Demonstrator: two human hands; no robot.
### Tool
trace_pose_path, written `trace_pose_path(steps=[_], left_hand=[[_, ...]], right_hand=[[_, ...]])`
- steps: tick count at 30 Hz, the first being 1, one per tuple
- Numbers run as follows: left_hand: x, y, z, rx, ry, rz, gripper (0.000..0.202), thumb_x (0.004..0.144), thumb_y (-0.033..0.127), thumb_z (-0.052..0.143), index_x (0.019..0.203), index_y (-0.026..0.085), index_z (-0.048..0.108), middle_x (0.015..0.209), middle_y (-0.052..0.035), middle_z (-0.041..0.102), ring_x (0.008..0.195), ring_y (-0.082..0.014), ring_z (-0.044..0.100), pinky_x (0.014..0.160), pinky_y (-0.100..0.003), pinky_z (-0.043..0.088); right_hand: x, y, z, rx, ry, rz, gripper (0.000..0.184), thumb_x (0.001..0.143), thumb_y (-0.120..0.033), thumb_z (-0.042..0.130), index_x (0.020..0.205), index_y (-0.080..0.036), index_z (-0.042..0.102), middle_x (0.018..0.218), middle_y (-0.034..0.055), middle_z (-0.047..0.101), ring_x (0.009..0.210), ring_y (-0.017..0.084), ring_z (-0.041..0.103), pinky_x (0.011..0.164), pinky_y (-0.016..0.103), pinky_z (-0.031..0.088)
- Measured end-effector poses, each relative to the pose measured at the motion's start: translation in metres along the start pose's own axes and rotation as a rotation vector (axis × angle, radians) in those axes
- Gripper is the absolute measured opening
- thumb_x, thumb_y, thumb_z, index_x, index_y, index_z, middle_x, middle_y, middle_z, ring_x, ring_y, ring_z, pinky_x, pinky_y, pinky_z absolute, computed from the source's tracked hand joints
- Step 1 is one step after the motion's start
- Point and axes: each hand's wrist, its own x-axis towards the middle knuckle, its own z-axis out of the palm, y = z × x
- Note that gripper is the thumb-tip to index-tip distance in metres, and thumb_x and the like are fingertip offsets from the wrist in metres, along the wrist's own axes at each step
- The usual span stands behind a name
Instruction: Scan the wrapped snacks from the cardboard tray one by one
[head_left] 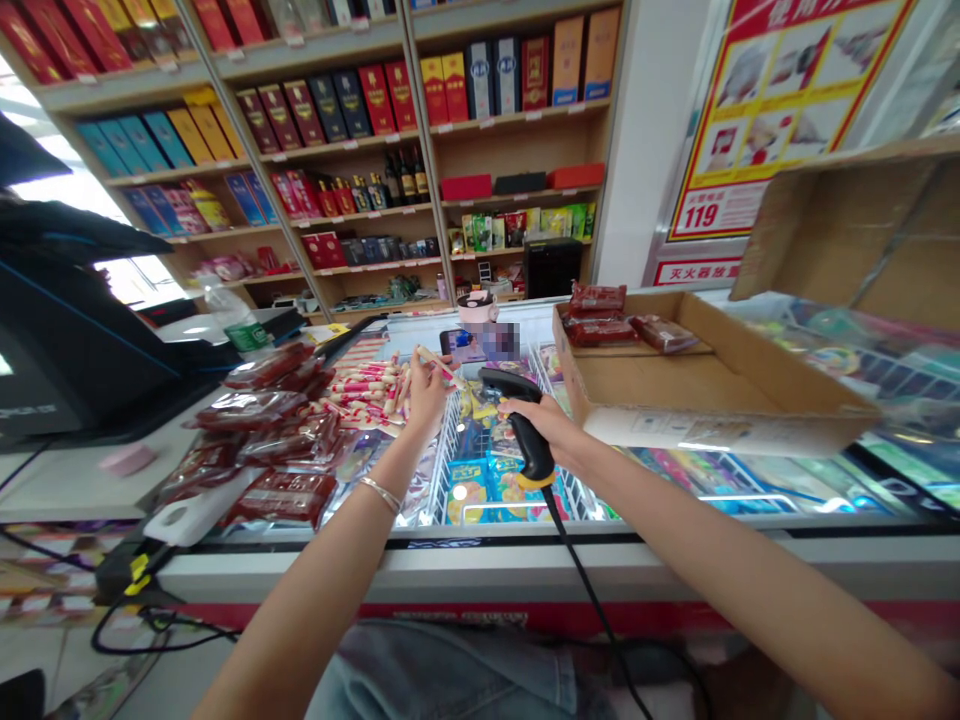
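Note:
My right hand [551, 425] grips a black barcode scanner [521, 420] with a yellow band by its handle, its cable hanging down toward me. The scanner head points left at a thin red-and-white snack stick [436, 364] pinched in my left hand [426, 395]. A silver bracelet sits on my left wrist. Both hands hover over the glass top of a chest freezer [525, 500]. Just left of my left hand lies a heap of the same red-and-white sticks [367, 390].
Dark red packaged snacks [262, 440] are piled on the freezer's left part. An open cardboard box [697, 390] with a few red packets sits at the right. A black till monitor [67, 340] stands at far left. Shelves of boxed goods fill the back wall.

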Motion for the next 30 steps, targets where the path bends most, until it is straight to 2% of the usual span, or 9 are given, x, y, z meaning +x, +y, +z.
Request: trace_pose_path(steps=[5, 8, 13, 16, 20, 23, 30], left_hand=[[0.001, -0.002, -0.004, 0.207, 0.025, 0.118, 0.033, 0.074, 0.034, 0.062, 0.104, 0.021, 0.055, 0.09, -0.0039, 0.064, 0.077, -0.0146, 0.062, 0.058, -0.022, 0.05], [0.002, -0.003, -0.006, 0.308, 0.031, 0.185, 0.032, 0.071, 0.035, 0.065, 0.099, 0.02, 0.061, 0.079, -0.0015, 0.063, 0.068, -0.0119, 0.058, 0.056, -0.02, 0.045], [0.001, 0.001, -0.004, 0.26, 0.018, 0.152, 0.034, 0.084, 0.049, 0.049, 0.094, 0.019, 0.06, 0.059, 0.0035, 0.048, 0.05, -0.0075, 0.043, 0.047, -0.018, 0.034], [0.0, 0.006, -0.002, 0.192, 0.003, 0.17, 0.04, 0.086, 0.055, 0.042, 0.088, 0.019, 0.058, 0.059, 0.0033, 0.043, 0.049, -0.0075, 0.038, 0.047, -0.019, 0.033], [-0.001, 0.007, 0.0, 0.189, -0.018, 0.259, 0.04, 0.085, 0.058, 0.042, 0.086, 0.02, 0.055, 0.065, 0.0023, 0.044, 0.057, -0.0089, 0.042, 0.056, -0.02, 0.037], [-0.001, 0.003, 0.0, 0.189, -0.03, 0.273, 0.041, 0.084, 0.059, 0.042, 0.089, 0.021, 0.055, 0.067, 0.0023, 0.045, 0.061, -0.0099, 0.044, 0.06, -0.021, 0.038], [-0.001, 0.003, 0.0, 0.193, -0.027, 0.283, 0.038, 0.086, 0.054, 0.042, 0.093, 0.021, 0.058, 0.068, 0.002, 0.048, 0.063, -0.0098, 0.047, 0.063, -0.021, 0.041]], right_hand=[[-0.001, -0.001, 0.0, 0.001, 0.008, 0.002, 0.018, 0.066, -0.014, 0.067, 0.081, -0.011, 0.06, 0.062, 0.0007, 0.061, 0.044, 0.009, 0.055, 0.043, 0.021, 0.048], [0.0, 0.0, 0.0, 0.008, 0.006, -0.001, 0.019, 0.065, -0.015, 0.068, 0.082, -0.011, 0.06, 0.063, 0.001, 0.061, 0.044, 0.009, 0.055, 0.045, 0.021, 0.049], [-0.001, 0.0, 0.0, 0.027, 0.005, 0.004, 0.018, 0.064, -0.015, 0.068, 0.08, -0.011, 0.06, 0.063, 0.0015, 0.061, 0.044, 0.009, 0.055, 0.044, 0.021, 0.048], [-0.002, -0.003, 0.001, 0.021, 0.015, 0.023, 0.016, 0.065, -0.016, 0.067, 0.079, -0.011, 0.059, 0.061, 0.0011, 0.06, 0.043, 0.009, 0.055, 0.041, 0.02, 0.046], [-0.003, -0.006, 0.0, 0.009, 0.029, 0.066, 0.014, 0.066, -0.018, 0.066, 0.075, -0.012, 0.057, 0.056, 0.0007, 0.057, 0.044, 0.01, 0.055, 0.037, 0.018, 0.042], [-0.005, -0.007, 0.001, -0.003, 0.038, 0.07, 0.011, 0.067, -0.017, 0.065, 0.073, -0.012, 0.057, 0.052, -0.001, 0.054, 0.042, 0.01, 0.054, 0.036, 0.017, 0.041], [-0.008, -0.009, 0.003, 0.004, 0.039, 0.075, 0.01, 0.068, -0.015, 0.063, 0.071, -0.013, 0.054, 0.05, -0.0017, 0.051, 0.042, 0.01, 0.053, 0.038, 0.017, 0.042]])
